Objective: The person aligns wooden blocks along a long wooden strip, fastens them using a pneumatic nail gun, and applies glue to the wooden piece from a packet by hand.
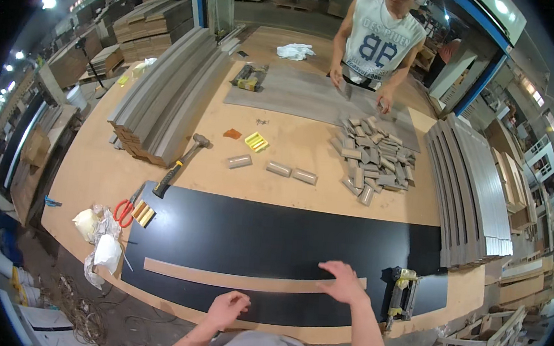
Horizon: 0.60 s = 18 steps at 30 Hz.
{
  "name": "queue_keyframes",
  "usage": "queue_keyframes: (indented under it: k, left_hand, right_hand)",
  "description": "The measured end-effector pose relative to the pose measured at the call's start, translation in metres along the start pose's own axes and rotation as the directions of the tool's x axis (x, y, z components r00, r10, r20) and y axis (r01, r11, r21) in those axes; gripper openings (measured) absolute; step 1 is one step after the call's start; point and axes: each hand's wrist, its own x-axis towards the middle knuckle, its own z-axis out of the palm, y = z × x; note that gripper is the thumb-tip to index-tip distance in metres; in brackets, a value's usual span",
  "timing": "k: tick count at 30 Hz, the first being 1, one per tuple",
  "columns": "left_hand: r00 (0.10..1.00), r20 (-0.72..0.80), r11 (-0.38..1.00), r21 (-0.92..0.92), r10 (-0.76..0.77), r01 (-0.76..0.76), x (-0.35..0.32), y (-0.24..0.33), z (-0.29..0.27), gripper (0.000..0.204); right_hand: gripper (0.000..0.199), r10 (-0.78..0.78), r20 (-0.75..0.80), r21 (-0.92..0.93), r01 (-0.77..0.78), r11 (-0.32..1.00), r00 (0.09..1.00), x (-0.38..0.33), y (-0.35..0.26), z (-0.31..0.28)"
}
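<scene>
A long, narrow tan strip (242,281) lies across a glossy black panel (272,231) at the near edge of the table. My right hand (346,285) is over the strip's right end, thumb and fingers spread apart; whether it touches the strip I cannot tell. On the near side of the strip, my left hand (228,309) has its fingers curled together, hiding anything small between them. To the right of my right hand, a nail gun (402,293) rests on the panel.
A hammer (180,165), red-handled scissors (128,207) and crumpled wrapping (107,251) lie at left. Stacked grey boards (172,93) and more boards (467,194) flank the table. A co-worker (378,44) stands opposite, beside a pile of small grey pieces (376,156) and another nail gun (250,78).
</scene>
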Motion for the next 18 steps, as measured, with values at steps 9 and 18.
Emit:
queue_keyframes:
  k: [9,18]
  left_hand:
    - [0.586,-0.187,0.458,0.814,0.789,-0.357,0.024,-0.009,0.056,0.018]
    - [0.759,-0.152,0.487,0.84,0.633,-0.238,0.009,-0.01,0.063,0.023]
  right_hand:
    - [0.065,0.012,-0.42,0.157,0.059,0.986,0.907,0.232,0.027,-0.005]
    - [0.047,-0.093,-0.272,0.113,0.128,0.985,0.958,0.305,0.056,-0.001]
